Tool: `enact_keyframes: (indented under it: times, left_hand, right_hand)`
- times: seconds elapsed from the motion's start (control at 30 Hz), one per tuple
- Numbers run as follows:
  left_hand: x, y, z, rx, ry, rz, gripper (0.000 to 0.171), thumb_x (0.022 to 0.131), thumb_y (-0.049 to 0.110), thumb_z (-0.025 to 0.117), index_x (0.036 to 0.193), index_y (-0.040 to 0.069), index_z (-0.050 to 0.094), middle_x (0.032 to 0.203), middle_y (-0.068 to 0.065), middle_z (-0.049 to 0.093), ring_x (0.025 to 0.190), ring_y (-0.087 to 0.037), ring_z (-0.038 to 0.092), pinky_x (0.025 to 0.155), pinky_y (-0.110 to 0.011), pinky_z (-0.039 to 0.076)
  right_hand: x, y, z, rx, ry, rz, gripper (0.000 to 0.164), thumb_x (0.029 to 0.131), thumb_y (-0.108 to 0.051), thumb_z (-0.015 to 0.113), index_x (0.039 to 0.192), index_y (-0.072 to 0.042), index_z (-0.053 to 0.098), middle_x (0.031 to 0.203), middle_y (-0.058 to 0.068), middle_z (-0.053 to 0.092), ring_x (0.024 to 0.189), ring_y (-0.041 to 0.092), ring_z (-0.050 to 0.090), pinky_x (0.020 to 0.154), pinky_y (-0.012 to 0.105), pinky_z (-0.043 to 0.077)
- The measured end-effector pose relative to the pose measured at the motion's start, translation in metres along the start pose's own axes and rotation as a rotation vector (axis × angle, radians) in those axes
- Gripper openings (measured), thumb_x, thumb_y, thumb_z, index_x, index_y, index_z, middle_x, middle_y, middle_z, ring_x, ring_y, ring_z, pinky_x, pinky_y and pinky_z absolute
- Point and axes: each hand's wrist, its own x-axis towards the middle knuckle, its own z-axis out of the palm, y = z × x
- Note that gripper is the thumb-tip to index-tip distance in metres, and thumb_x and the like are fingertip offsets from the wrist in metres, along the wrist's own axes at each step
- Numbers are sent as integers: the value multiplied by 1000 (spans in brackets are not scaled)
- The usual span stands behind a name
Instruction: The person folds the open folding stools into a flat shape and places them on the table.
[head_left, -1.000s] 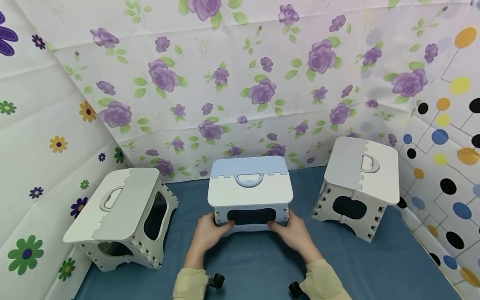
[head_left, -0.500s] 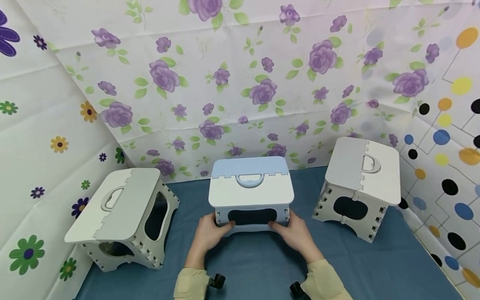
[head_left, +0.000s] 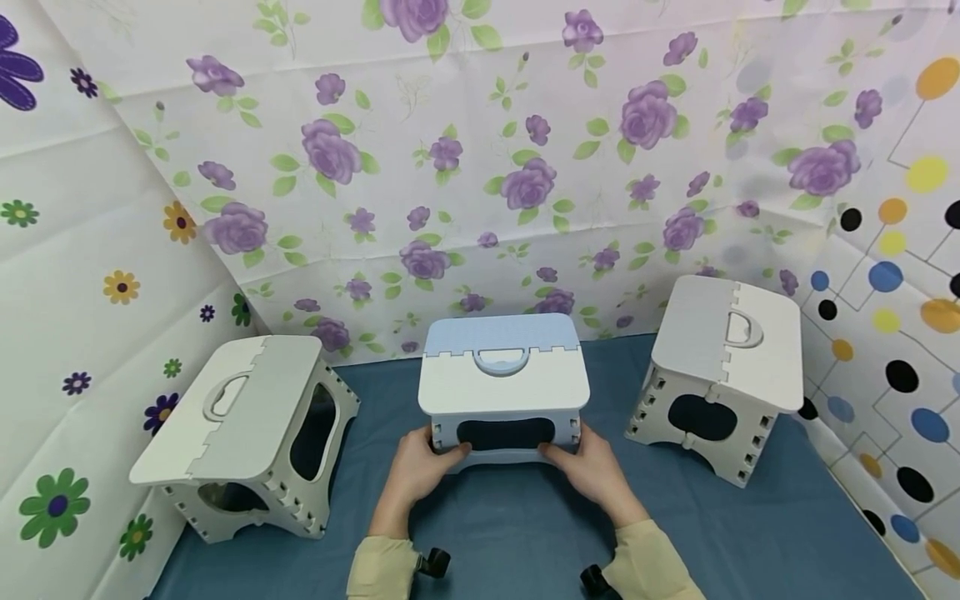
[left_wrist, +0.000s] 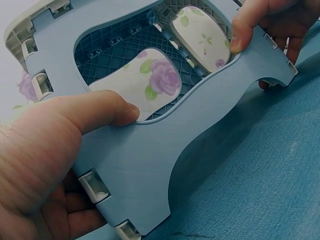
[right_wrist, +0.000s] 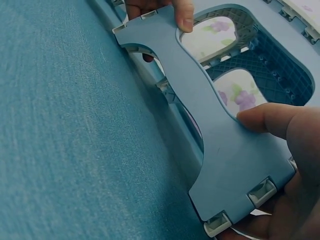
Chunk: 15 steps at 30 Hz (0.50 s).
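Note:
A blue-and-white folding step stool point(head_left: 502, 383) stands unfolded in the middle of the head view, its blue handle lying along the top seam. My left hand point(head_left: 422, 467) grips its left side low down, thumb on the front panel at the lower edge of the opening. On the opposite side my right hand point(head_left: 587, 468) holds it the same way. In the left wrist view the left thumb point(left_wrist: 112, 107) presses the blue front panel point(left_wrist: 135, 165), with fingers curled behind the side. The right wrist view shows the right thumb point(right_wrist: 260, 117) at the opening's rim.
A grey-and-white folding stool point(head_left: 247, 417) stands at the left, turned at an angle. Another one point(head_left: 720, 367) stands at the back right. Blue cloth point(head_left: 517, 533) covers the table. A flowered sheet point(head_left: 450, 192) hangs behind, with patterned sheets at both sides.

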Motion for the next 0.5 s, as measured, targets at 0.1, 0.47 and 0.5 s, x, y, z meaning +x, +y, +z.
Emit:
enact_keyframes:
  times: [0.1,0.47,0.5]
  left_hand:
    - [0,-1,0,-1,-1,1,46,94,37,85,124,4,73,111,-10,77,93,-20,72,78,-45,59]
    - [0,0,1,-4,-14,-8,44,94,38,85,119,3,75,104,-7,76,84,-15,69,73,-41,56]
    - [0,0,1,-7,-15,-8,44,94,38,85,119,4,75,104,-6,76,85,-16,68,73,-41,56]
  right_hand:
    - [0,0,0,7,0,4,74,97,-36,79,156,-3,51,149,25,60,137,44,57,108,65,46]
    - [2,0,1,43,-2,22,72,97,-32,79,157,-5,50,151,24,58,140,43,54,110,65,44]
    - [2,0,1,45,-2,22,71,97,-32,79,156,-5,50,151,24,58,140,43,54,111,65,44]
